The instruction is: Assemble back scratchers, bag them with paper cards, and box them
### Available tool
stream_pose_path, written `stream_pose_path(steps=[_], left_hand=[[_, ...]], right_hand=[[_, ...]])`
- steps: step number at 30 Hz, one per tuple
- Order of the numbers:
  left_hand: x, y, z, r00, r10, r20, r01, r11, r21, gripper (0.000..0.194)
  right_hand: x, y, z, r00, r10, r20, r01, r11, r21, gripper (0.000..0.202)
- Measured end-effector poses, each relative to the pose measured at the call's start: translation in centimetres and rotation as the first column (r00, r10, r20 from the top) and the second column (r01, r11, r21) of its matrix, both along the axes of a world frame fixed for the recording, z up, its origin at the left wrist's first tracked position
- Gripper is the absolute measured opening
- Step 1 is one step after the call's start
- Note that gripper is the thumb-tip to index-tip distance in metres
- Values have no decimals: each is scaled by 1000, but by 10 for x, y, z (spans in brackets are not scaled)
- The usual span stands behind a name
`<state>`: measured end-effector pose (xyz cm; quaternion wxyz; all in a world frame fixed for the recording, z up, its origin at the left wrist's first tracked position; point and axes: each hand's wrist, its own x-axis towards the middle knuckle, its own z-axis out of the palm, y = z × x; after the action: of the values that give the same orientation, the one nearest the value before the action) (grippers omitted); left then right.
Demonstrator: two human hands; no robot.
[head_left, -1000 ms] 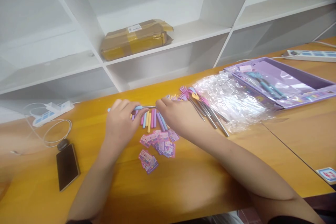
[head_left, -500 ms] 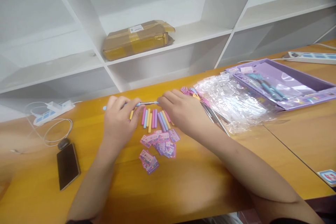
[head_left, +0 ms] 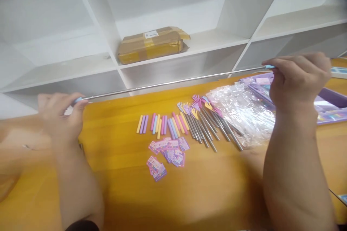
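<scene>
So I've got one long, thin metal rod stretched out between my two hands, up off the table, and from where I'm looking it crosses in front of the white shelf unit. It slants a bit, right end higher in my view. My left hand is kinda blurry, but the thumb and fingers are pinched on the light-blue piece at that end. My right hand is closed around the light-blue bit at the other end, fingers curled in. Arms are spread pretty wide, so the hands are well apart.

Down on the table between my arms there's a row of pastel tubes in yellow, purple, pink and blue, with three sitting off to the left of the rest. Right beside them is a fanned-out pile of claw-ended metal sticks, heads pointing away from me. Nearer me are some little printed cards in loose heaps. Crumpled clear plastic lies just right of the sticks, next to a purple box that's partly hidden behind my right hand and forearm. A taped-up brown parcel sits on the shelf.
</scene>
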<state>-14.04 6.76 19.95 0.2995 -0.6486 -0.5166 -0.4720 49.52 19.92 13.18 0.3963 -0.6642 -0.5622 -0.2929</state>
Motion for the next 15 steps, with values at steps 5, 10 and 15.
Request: stream_pose_path(steps=[5, 10, 15], left_hand=[[20, 8, -6, 999, -15, -47, 15, 1000, 3, 37], [21, 4, -1, 997, -28, -75, 29, 999, 19, 30], [22, 6, 0, 997, -36, -67, 37, 999, 21, 27]], right_hand=[[-1, -5, -3, 996, 88, 10, -89, 995, 38, 20], [-2, -4, 7, 996, -77, -40, 77, 997, 15, 15], [7, -7, 7, 1000, 17, -26, -14, 996, 85, 7]])
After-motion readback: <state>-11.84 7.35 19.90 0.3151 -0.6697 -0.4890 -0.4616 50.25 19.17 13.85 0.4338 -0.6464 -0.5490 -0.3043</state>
